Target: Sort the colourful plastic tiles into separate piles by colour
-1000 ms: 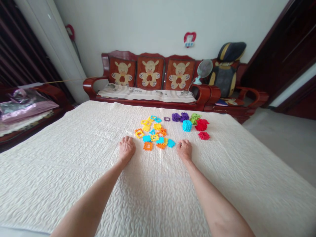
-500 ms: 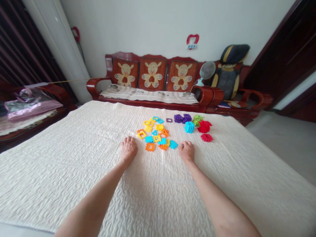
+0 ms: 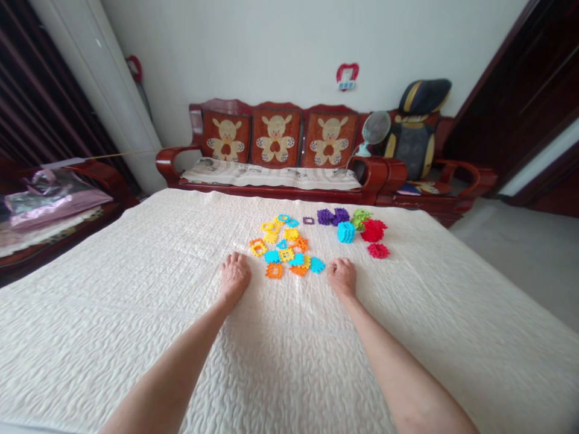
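Note:
My left hand (image 3: 236,274) rests on the quilted white cover (image 3: 289,374), its fingers curled under and nothing showing in them. To its right lies a loose spread of toothed plastic building pieces, among them an orange square frame (image 3: 274,270), a yellow piece (image 3: 291,234) and a blue piece (image 3: 272,257). On the other side of this spread, my right hand (image 3: 342,276) is also down on the cover with its fingers folded in. A flat blue piece (image 3: 317,264) lies just left of its knuckles. Neither hand grips any piece that I can see.
Behind my right hand stand stacked pieces: a blue stack (image 3: 346,232), purple stacks (image 3: 333,216), a green stack (image 3: 361,219) and red stacks (image 3: 373,231). A thin purple frame (image 3: 308,220) lies beside them. Beyond the table are a wooden sofa (image 3: 275,191) and a small fan (image 3: 376,128).
The view has shifted very slightly. Both hands and the plastic pieces stay where they were on the cover.

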Demonstrator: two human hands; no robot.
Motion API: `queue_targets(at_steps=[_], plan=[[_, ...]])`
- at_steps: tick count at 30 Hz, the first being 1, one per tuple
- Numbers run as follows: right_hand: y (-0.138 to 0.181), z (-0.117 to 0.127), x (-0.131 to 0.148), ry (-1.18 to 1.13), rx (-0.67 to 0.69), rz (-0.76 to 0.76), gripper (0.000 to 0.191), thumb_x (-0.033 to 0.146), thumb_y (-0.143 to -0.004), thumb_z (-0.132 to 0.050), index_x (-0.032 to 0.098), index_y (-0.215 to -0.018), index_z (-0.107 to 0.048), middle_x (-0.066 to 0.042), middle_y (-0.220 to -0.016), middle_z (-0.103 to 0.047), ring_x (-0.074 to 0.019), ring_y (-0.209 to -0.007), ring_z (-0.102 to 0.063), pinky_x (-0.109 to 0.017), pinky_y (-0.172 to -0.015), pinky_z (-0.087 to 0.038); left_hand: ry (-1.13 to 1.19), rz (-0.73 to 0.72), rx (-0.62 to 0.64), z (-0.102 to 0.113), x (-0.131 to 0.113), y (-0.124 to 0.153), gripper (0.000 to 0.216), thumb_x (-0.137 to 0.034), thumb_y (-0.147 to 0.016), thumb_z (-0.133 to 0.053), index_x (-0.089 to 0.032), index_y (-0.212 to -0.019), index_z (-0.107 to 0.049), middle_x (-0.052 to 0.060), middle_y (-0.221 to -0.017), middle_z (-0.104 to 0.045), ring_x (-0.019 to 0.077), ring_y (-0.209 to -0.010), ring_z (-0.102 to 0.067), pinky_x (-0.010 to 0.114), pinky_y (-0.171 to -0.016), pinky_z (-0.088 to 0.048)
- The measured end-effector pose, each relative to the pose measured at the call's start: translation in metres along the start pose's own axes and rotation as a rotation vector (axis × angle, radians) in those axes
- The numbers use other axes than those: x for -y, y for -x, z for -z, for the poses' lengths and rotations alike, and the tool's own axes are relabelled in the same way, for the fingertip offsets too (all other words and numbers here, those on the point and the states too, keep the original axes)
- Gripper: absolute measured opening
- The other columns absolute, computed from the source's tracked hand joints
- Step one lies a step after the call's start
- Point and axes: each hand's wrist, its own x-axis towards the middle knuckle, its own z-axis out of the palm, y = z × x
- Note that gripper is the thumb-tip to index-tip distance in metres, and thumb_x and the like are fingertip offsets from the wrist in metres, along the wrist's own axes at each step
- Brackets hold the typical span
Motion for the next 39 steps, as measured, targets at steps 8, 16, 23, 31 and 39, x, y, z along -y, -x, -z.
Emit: queue_targets(at_steps=[8,16,23,31,39], plan=[[-0.001,0.001,0.001,0.019,0.019,-0.019,0.019,0.011,-0.077,-0.054,0.015,-0.083,-0.072,-0.01,-0.09,-0.066,-0.0197,-0.081,-0.054,-0.031,-0.077,-0.039,-0.011,-0.001,-0.003,-0.001,0.0,-0.001,0.039,-0.021,-0.094,-0.027,-0.017,-0.115,-0.06,0.013,-0.118,-0.058,0.0268,-0.116,-0.048,0.041,-0.096,-0.038],[-0.001,0.007,0.005,0.037,0.054,-0.011,0.019,0.012,-0.081,-0.052,0.015,-0.084,-0.071,-0.009,-0.089,-0.066,-0.0199,-0.084,-0.054,-0.031,-0.079,-0.037,-0.034,0.015,0.022,0.001,-0.001,0.0,0.039,-0.022,-0.095,-0.027,-0.018,-0.118,-0.059,0.012,-0.12,-0.057,0.0256,-0.118,-0.047,0.04,-0.097,-0.038],[0.0,0.003,0.003,0.043,0.02,-0.013,0.019,0.011,-0.08,-0.053,0.015,-0.083,-0.072,-0.01,-0.091,-0.066,-0.0204,-0.084,-0.055,-0.031,-0.078,-0.038,-0.045,0.038,0.037,-0.005,0.004,-0.014,0.039,-0.024,-0.095,-0.029,-0.018,-0.112,-0.064,0.012,-0.118,-0.058,0.0264,-0.113,-0.05,0.04,-0.094,-0.039],[0.001,-0.001,-0.003,0.031,-0.033,0.051,0.021,0.01,-0.079,-0.052,0.015,-0.083,-0.072,-0.01,-0.089,-0.066,-0.0208,-0.083,-0.056,-0.032,-0.08,-0.039,0.033,0.071,-0.028,-0.021,0.004,-0.057,0.04,-0.029,-0.096,-0.03,-0.02,-0.111,-0.066,0.012,-0.114,-0.061,0.0265,-0.11,-0.052,0.041,-0.094,-0.039],[0.001,-0.006,-0.007,0.032,-0.068,0.085,0.019,0.01,-0.078,-0.052,0.016,-0.08,-0.07,-0.009,-0.086,-0.066,-0.0205,-0.082,-0.056,-0.032,-0.079,-0.04,0.061,0.058,-0.031,-0.038,0.014,-0.088,0.039,-0.02,-0.092,-0.034,-0.016,-0.108,-0.069,0.012,-0.109,-0.066,0.0222,-0.108,-0.057,0.034,-0.097,-0.039]])
